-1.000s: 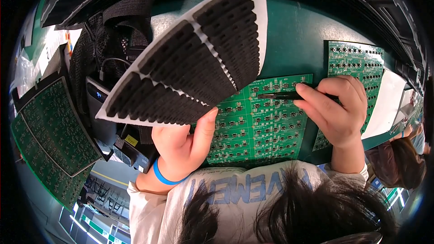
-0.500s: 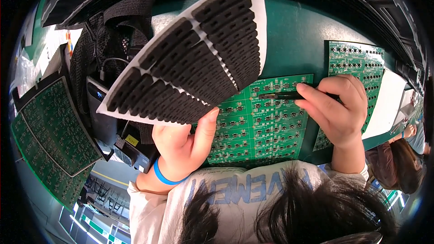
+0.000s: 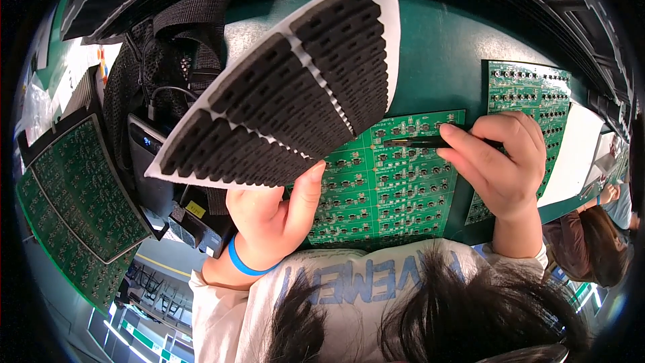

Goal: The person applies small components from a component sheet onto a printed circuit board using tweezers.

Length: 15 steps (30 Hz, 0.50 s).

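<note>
My left hand [image 3: 279,212], with a blue band at its wrist, is closed on the lower edge of a white backing sheet covered in black foam pads [image 3: 295,87]. The sheet is tilted up and hides part of the table and board behind it. My right hand [image 3: 504,158] pinches dark tweezers [image 3: 420,142], whose tips point left over the top rows of a green circuit board [image 3: 403,188]. That board lies in front of me and carries rows of small black components. Whether the tips touch it, I cannot tell.
Another green circuit board [image 3: 527,87] lies to the right, beside a white sheet [image 3: 570,161]. A large green board panel [image 3: 84,202] stands at the left, near a black device with a lit display [image 3: 146,154] and a black mesh bag [image 3: 131,74]. Another person [image 3: 588,245] is at far right.
The foam pad sheet has tipped slightly, its upper corner moving a little right and down. My right hand and the tweezers have hardly moved.
</note>
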Tool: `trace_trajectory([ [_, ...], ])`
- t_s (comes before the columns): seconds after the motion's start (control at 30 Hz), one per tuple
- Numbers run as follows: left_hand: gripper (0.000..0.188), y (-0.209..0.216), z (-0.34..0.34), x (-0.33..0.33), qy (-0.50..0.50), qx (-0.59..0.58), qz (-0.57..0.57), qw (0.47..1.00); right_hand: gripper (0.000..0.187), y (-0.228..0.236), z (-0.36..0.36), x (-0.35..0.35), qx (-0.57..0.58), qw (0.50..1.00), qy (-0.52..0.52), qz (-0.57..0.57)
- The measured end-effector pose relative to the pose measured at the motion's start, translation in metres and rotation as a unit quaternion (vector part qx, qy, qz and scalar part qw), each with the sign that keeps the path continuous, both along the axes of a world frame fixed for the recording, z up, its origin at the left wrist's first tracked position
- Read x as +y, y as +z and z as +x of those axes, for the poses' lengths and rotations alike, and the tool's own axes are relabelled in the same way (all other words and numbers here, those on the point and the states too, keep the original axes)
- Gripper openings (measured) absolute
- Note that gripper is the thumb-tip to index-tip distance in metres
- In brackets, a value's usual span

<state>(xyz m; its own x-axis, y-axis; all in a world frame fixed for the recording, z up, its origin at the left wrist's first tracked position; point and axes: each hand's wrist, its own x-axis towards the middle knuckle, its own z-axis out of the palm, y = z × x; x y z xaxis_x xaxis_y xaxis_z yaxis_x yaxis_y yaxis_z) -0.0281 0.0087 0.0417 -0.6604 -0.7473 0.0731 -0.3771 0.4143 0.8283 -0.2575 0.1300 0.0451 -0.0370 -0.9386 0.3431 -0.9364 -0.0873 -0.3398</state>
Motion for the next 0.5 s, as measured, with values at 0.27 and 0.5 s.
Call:
trace_trajectory([
  [0.27, 0.015, 0.0020, 0.0000, 0.0011, 0.001, -0.004, 0.003, 1.000, 0.031, -0.0015, -0.0011, 0.0008, 0.001, 1.000, 0.004, -0.002],
  [0.5, 0.014, 0.0011, -0.0003, 0.0011, 0.005, -0.005, 0.007, 1.000, 0.030, 0.0003, -0.0013, 0.0009, 0.006, 1.000, -0.001, 0.004],
])
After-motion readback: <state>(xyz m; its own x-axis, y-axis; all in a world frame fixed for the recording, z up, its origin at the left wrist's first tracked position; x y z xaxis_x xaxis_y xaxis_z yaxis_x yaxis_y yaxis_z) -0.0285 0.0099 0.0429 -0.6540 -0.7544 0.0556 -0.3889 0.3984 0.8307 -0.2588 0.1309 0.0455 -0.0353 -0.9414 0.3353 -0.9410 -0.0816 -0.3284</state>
